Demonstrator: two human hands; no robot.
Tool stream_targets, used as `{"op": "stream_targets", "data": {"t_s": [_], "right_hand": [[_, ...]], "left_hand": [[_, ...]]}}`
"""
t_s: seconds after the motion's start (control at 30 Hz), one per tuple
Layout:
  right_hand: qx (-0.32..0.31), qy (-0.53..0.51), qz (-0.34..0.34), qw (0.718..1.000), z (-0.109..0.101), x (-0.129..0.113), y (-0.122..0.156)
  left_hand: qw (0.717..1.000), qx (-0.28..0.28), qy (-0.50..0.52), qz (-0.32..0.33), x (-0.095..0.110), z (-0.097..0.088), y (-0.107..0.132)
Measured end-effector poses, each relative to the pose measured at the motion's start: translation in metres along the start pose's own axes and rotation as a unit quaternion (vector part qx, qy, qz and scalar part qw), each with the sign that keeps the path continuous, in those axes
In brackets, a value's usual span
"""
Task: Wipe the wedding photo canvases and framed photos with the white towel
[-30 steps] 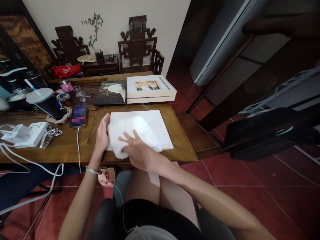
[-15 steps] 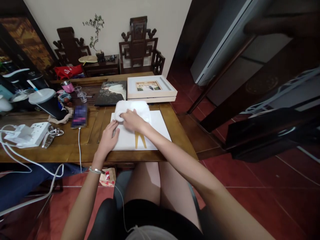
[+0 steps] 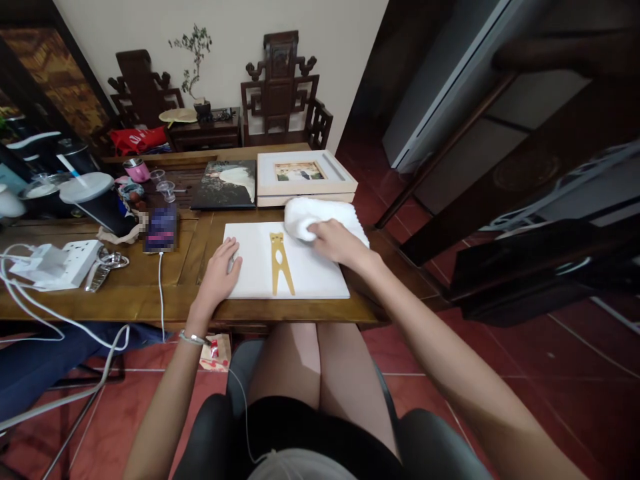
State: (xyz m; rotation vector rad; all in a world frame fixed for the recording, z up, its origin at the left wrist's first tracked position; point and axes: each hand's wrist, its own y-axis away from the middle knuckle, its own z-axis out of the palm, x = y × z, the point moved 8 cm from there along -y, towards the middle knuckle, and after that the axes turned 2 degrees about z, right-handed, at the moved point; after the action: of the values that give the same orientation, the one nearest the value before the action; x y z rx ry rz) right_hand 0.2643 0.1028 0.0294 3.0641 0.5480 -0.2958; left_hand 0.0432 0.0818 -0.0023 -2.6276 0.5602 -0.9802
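You're wiping a white board with a white cloth, which is bunched at the board's far right corner.

The left of the table is cluttered with a power strip, a lidded cup and a phone on its cable, all apart from the board. Your left hand lies flat and open on the board's near left edge; press there so the board can't slide. A gold peg-shaped mark shows uncovered mid-board. Your right hand is curled over the cloth, which spills past the board. The framed photo box is just behind and the table's right edge is close, so short strokes look best. The open room is back across the board, toward you.
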Motion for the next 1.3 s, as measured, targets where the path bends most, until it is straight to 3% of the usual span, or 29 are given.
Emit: {"op": "stream_targets", "data": {"t_s": [0.1,0.23,0.33,0.43,0.67,0.77,0.9,1.17,1.23,1.3], "right_hand": [[0.04,0.02,-0.079,0.996,0.011,-0.008,0.052],[0.016,-0.032,-0.157,0.987,0.017,-0.032,0.126],[-0.006,-0.061,-0.168,0.984,0.011,-0.041,0.151],[-0.014,-0.074,-0.144,0.987,0.009,-0.033,0.134],[0.019,-0.032,-0.062,0.997,0.015,0.006,0.015],[0.05,-0.023,-0.031,0.998,0.015,0.01,-0.011],[0.068,0.008,-0.055,0.996,0.018,-0.006,0.01],[0.02,-0.027,-0.159,0.987,0.016,-0.047,0.131],[0.009,-0.048,-0.162,0.985,0.013,-0.044,0.135],[0.004,-0.06,-0.156,0.986,0.011,-0.037,0.121]], "left_hand": [[1.0,-0.003,-0.001,0.0,0.0,0.001,0.0],[1.0,-0.003,-0.009,0.012,0.003,0.001,-0.001],[1.0,-0.003,-0.015,0.02,0.005,0.001,-0.001],[1.0,-0.007,-0.018,0.02,0.004,0.001,-0.001],[1.0,-0.015,-0.009,0.006,0.002,0.001,-0.002],[1.0,-0.015,-0.004,0.0,0.001,0.0,-0.001],[1.0,-0.014,-0.003,-0.004,0.002,0.0,-0.001],[1.0,-0.012,-0.009,0.005,0.003,0.001,-0.002],[1.0,-0.012,-0.007,0.006,0.003,0.001,-0.002],[1.0,-0.012,-0.005,0.003,0.002,0.001,-0.002]]}}
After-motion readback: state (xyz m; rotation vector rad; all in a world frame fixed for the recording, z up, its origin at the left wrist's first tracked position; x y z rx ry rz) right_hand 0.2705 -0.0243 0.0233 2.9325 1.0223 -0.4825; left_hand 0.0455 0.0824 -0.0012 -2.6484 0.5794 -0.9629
